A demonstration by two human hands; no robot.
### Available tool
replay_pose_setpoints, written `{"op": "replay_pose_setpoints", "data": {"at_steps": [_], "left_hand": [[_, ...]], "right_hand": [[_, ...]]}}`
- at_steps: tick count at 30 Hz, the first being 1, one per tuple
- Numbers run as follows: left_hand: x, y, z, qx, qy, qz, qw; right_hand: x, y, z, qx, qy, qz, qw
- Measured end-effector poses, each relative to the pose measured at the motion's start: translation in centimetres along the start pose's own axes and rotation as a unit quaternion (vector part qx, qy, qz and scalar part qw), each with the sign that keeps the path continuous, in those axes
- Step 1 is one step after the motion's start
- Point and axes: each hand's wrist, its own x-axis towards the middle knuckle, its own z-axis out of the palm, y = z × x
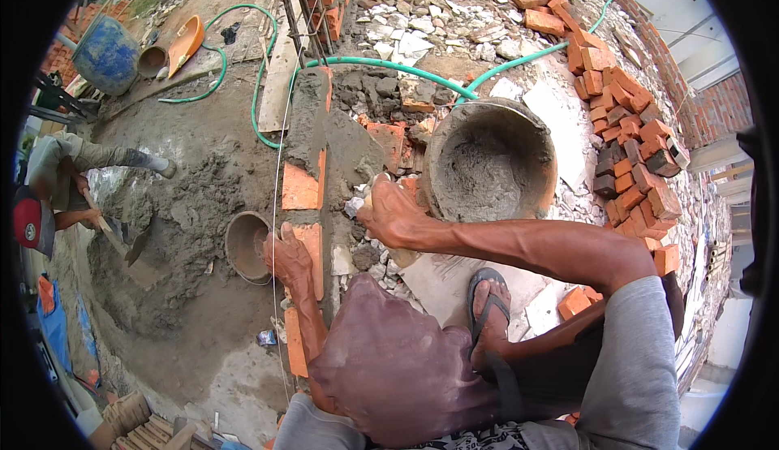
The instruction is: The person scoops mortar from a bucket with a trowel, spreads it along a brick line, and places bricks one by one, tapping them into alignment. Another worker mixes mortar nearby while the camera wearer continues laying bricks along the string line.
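My right hand (395, 213) is closed around the handle of a trowel, whose grey, mortar-coated blade (355, 150) lies beside the top of a low brick wall (302, 188). Part of the handle is hidden by my fingers. My left hand (290, 262) rests at the wall's left edge with its fingers apart, touching the brickwork by a taut white string (280, 320). Wet mortar (307, 117) covers the wall's far part. To the right of the trowel stands a round bucket (548, 158) holding grey mortar (484, 176).
A smaller bowl (237, 243) sits left of the wall, near a heap of mortar (174, 239). Farther left, another person (61, 178) works with a shovel (130, 247). A green hose (389, 64) crosses behind the bucket. Loose bricks (633, 137) are piled at right.
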Motion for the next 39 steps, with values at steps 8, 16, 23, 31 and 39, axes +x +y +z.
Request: {"op": "replay_pose_setpoints", "data": {"at_steps": [8, 16, 23, 31, 39], "left_hand": [[0.1, 0.1, 0.0, -0.006, -0.007, 0.005, 1.0], [0.0, 0.0, 0.2, -0.018, -0.016, 0.005, 1.0], [-0.5, 1.0, -0.1, -0.055, 0.018, 0.034, 0.998], [1.2, 12.7, 2.5, -0.387, -0.194, 0.14, 0.89], [1.2, 24.9, 8.5, -0.526, -0.413, 0.224, 0.709]], "right_hand": [[8.5, 3.2, 11.4, 0.012, 0.21, -0.077, 0.974], [6.3, -0.4, 11.0, 0.072, 0.175, -0.04, 0.981], [-1.8, -2.7, -4.5, -0.165, 0.045, -0.201, 0.965], [-16.9, -4.3, -24.2, -0.391, -0.046, 0.049, 0.918], [-11.0, 7.5, -13.4, -0.611, 0.039, 0.076, 0.787]]}}
